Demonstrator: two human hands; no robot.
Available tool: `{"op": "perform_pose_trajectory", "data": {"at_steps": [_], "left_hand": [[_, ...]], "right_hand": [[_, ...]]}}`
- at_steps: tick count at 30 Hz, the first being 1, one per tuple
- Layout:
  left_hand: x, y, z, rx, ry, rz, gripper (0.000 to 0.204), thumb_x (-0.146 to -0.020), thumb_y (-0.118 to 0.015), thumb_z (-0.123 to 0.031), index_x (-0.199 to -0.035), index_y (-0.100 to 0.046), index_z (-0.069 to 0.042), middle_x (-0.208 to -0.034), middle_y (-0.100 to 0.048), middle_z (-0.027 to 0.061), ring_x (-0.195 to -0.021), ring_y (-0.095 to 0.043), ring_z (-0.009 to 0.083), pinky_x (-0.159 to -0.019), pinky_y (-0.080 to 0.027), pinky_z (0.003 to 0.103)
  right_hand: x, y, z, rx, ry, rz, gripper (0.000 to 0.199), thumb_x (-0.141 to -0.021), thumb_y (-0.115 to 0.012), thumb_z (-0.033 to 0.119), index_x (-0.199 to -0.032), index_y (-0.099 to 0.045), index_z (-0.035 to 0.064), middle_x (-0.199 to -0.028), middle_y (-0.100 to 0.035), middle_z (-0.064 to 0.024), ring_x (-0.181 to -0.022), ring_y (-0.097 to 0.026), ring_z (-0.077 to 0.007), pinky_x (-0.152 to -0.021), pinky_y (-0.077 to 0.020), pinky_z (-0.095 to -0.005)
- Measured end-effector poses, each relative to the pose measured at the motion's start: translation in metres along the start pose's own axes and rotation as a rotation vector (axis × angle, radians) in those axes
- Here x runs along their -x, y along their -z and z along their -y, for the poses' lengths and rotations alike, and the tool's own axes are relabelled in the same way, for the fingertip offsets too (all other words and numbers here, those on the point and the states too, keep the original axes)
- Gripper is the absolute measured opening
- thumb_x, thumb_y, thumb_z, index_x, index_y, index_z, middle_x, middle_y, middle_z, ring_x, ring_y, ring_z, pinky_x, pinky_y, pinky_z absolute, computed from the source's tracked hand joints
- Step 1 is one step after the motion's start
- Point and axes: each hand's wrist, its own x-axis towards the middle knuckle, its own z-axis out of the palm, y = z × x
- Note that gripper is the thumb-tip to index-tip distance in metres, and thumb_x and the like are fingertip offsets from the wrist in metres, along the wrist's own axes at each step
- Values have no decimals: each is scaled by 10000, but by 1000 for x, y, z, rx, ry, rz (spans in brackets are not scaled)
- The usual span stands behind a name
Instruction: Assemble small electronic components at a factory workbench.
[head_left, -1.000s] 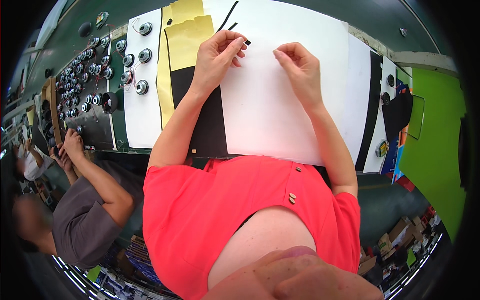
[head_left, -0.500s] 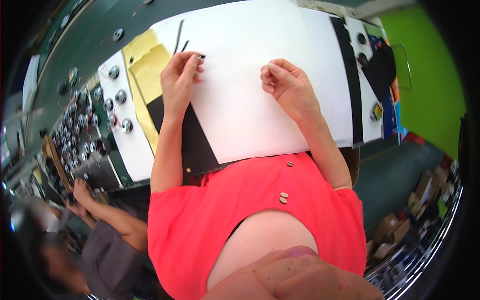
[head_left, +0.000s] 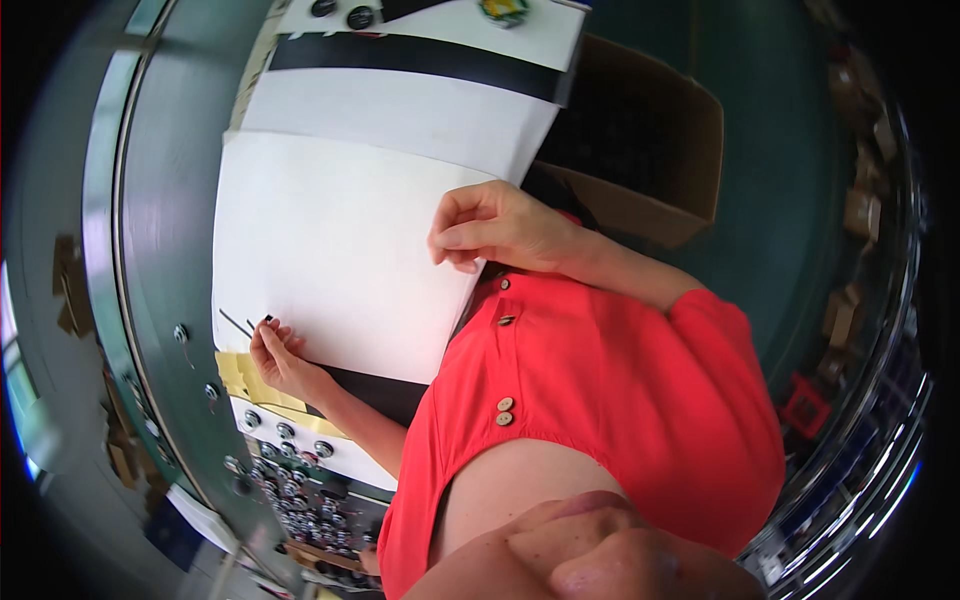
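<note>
My left hand (head_left: 284, 362) is above the left edge of a large white sheet (head_left: 330, 240). Its thumb and fingertips pinch a small black piece (head_left: 267, 319). Close to those fingers, thin black strips (head_left: 235, 321) lie on the white sheet. My right hand (head_left: 500, 228) hovers over the sheet's near right edge, fingers curled and thumb drawn in against them. Whatever it may hold is hidden by the fingers.
Yellow paper (head_left: 243, 378) and a white strip with several round metal parts (head_left: 285, 431) lie beside my left forearm, more parts clustered below. A black band (head_left: 420, 66) crosses the table's far end. An open cardboard box (head_left: 690, 205) stands right of the table.
The whole view has turned, so the table now runs up and to the left. My left hand still pinches the small black piece; my right hand stays curled.
</note>
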Motion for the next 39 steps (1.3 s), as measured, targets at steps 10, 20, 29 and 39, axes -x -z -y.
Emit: {"op": "perform_pose_trajectory", "data": {"at_steps": [10, 20, 29, 39], "left_hand": [[2, 1, 6, -104, -99, 25, 202, -1027, -630, -273, -1029, -675, -76, -931, -685, -13, -749, -565, 37, -563, -395, 173], [-25, 11, 31, -112, -150, 83, 168, -1018, -636, -231, -1007, -666, -66, -865, -648, -24, -682, -501, 21, -518, -329, 180], [-15, 7, 26, -40, -148, 70, 153, -1022, -637, -235, -987, -660, -88, -831, -635, -36, -636, -481, 5, -484, -319, 168], [-15, 9, 29, 24, -163, 90, 143, -1025, -631, -224, -971, -654, -94, -832, -640, -33, -628, -490, 5, -475, -312, 161]], "right_hand": [[164, 204, -55, 344, 110, -877, 119, -971, -668, 137, -1013, -685, 27, -924, -713, -69, -792, -650, -108, -708, -547, -251], [354, 425, -268, 1290, -655, -1436, 143, -750, -724, 198, -747, -774, 64, -871, -738, -160, -875, -727, -365, -814, -590, -444], [291, 397, -261, 733, -665, -1515, 263, -893, -568, 138, -1068, -707, -1, -1158, -690, -279, -1162, -642, -429, -978, -525, -508], [231, 359, -184, 525, -567, -1267, 256, -821, -630, 180, -854, -738, -50, -937, -725, -288, -964, -717, -425, -851, -587, -489]]}}
